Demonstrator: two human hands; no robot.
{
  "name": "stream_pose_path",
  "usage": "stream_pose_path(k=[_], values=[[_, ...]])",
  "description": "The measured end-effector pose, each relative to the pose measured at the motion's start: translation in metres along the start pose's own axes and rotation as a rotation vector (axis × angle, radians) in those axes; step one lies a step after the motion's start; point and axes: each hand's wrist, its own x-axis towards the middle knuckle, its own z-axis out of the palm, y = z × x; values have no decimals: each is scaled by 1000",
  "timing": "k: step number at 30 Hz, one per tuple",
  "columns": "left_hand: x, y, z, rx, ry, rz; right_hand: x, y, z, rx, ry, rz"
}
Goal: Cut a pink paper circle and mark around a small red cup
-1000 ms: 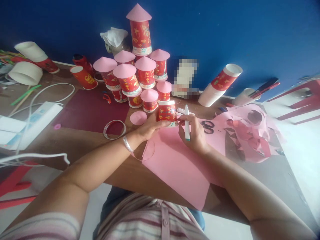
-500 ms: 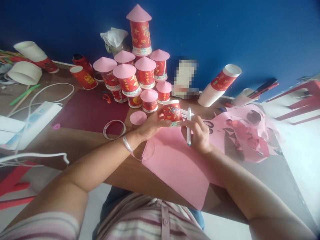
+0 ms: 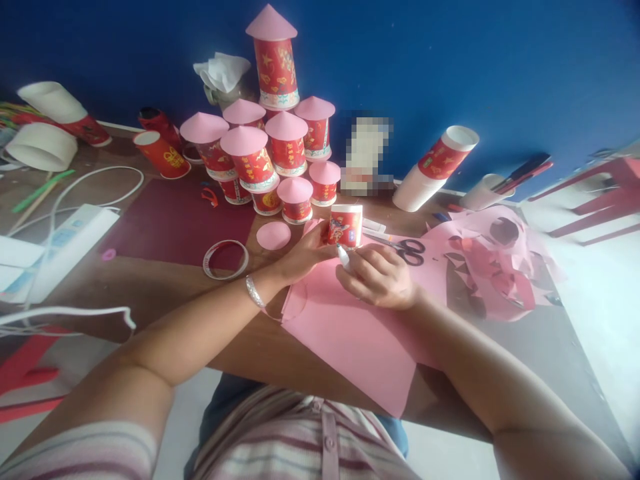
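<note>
My left hand is closed around the lower left side of a short red paper cup with a white rim. Between the fingers of my right hand is a white marker, its dark tip pointing at the bottom edge of the cup. Whether the tip touches the cup, I cannot tell. Beneath both hands lies a pink paper sheet. A pair of scissors with dark handles rests just beyond my right hand.
Several red cups with pink cone roofs are stacked at the back. A pink paper disc and a white ring lie left of my hands. Pink scraps, stacked cups and a pen cup stand to the right.
The marker has swung from upright to tilted, and its tip has come to the cup's lower edge. The cup has turned in my left hand, showing a different side.
</note>
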Motion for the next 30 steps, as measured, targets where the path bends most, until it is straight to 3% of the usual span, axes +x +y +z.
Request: stream_pose_path(k=[5,9,13,21,26,30], values=[[1,3,4,-47,-4,-9,-3,-3,1,83,-3,-15],[1,7,4,-126,-2,-16,-10,-1,0,175,-63,111],[2,8,3,-187,-6,0,-10,3,-1,146,-25,193],[1,6,2,-68,-10,4,-10,-1,2,252,-65,174],[1,0,-3,-4,-20,-25,-4,-5,1,210,14,60],[0,-4,-5,-36,43,-49,-5,-6,-3,336,16,204]])
